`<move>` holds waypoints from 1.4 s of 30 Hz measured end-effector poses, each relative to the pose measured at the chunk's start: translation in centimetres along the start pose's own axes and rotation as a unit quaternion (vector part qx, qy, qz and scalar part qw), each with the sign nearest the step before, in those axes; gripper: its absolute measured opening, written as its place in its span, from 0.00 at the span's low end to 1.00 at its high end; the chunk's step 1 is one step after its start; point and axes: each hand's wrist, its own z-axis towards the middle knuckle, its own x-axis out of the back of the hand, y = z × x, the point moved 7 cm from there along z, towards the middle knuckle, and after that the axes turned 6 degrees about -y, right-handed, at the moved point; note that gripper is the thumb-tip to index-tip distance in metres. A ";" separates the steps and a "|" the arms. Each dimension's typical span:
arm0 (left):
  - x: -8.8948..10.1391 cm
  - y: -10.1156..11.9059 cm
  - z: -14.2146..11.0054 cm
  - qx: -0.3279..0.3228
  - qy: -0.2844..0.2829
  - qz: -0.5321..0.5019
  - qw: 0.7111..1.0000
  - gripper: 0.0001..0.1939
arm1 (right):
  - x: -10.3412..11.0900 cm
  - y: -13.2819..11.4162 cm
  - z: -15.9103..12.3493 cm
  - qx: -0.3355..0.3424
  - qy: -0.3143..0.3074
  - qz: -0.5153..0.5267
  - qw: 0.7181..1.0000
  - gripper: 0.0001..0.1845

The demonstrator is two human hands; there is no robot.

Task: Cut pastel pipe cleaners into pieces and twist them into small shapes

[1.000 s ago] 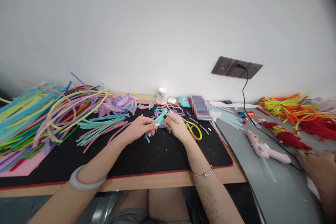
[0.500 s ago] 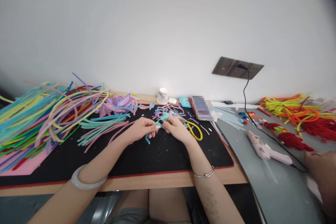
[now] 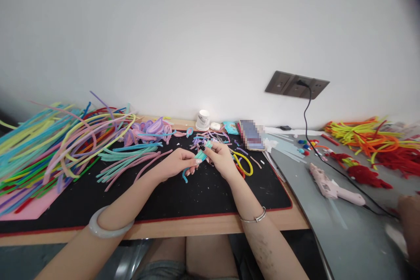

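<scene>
White cup [image 3: 203, 120]: inside hidden. Your left grip [image 3: 179, 162] and right grip [image 3: 221, 158] clamp the mint bundle [image 3: 200, 155] between them.

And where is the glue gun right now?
In the head view, the glue gun lies on the gray table at the right, beside the fuzzy red piece.

Fuzzy teal strands [image 3: 200, 155]; matt mat [image 3: 197, 197]; glossy bangle [image 3: 104, 231].
</scene>
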 end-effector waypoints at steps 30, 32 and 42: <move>2.1 2.3 -0.7 -0.134 0.170 0.349 0.912 0.10 | 1.9 0.2 -0.1 0.014 0.049 -0.029 0.998 0.16; 2.2 1.5 -0.5 -0.091 0.168 0.301 0.934 0.10 | 1.9 0.0 -0.2 0.012 0.045 -0.032 0.998 0.16; 2.0 -0.6 0.3 -0.058 0.149 -0.042 0.986 0.14 | 1.3 -0.2 -0.2 -0.006 0.012 -0.054 0.998 0.15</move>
